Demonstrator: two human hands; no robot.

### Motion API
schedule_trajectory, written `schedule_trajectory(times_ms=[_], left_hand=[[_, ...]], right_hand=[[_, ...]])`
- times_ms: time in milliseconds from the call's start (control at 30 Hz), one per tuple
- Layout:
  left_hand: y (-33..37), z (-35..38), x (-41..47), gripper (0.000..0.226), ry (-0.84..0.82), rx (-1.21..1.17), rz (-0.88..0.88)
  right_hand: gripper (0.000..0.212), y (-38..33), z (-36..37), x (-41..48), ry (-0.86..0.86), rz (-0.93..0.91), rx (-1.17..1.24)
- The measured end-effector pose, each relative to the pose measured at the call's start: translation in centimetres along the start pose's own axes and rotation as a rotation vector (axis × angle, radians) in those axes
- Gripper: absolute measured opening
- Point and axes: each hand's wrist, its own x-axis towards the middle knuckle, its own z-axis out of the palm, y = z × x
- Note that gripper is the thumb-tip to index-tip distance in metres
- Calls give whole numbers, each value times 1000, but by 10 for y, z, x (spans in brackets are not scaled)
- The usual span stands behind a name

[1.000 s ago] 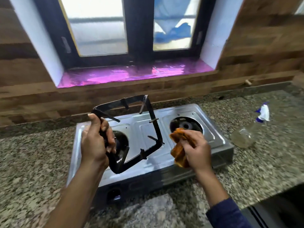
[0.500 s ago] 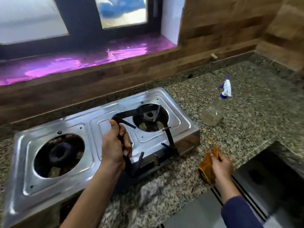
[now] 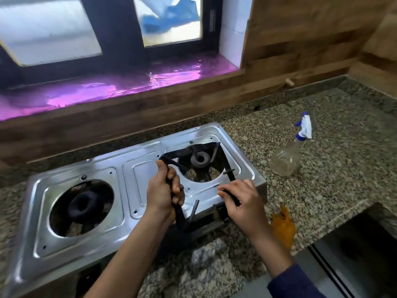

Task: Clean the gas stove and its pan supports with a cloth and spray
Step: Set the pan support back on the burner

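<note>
Fingers [image 3: 176, 187] of left hand [image 3: 163, 196] and right hand [image 3: 242, 203] grip the pan support [image 3: 181, 219] over the gas stove [image 3: 137, 186]. A slip could scratch its steel.

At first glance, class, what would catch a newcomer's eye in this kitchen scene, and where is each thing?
Most striking is the black pan support, gripped by the left hand and right hand over the right burner of the steel stove. Behind, the windowsill glows purple. An orange cloth lies on the granite counter beside the right wrist, a spray bottle farther back.
</note>
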Motion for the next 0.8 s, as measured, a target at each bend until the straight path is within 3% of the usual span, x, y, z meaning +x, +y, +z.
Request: schedule_trajectory(times_ms=[100,300,467,800], left_hand=[[6,-1,4,47,12,11,-30],[11,-8,8,19,-65,58,-204],[-8,-22,-1,26,-152,185,-378],[-9,-35,24,23,-25,253,-378]], right_hand=[[9,-2,5,8,77,-13,12],[6,6,12,32,140,-13,-27],[7,24,25,49,163,-4,-58],[11,38,35,60,110,-8,-19]])
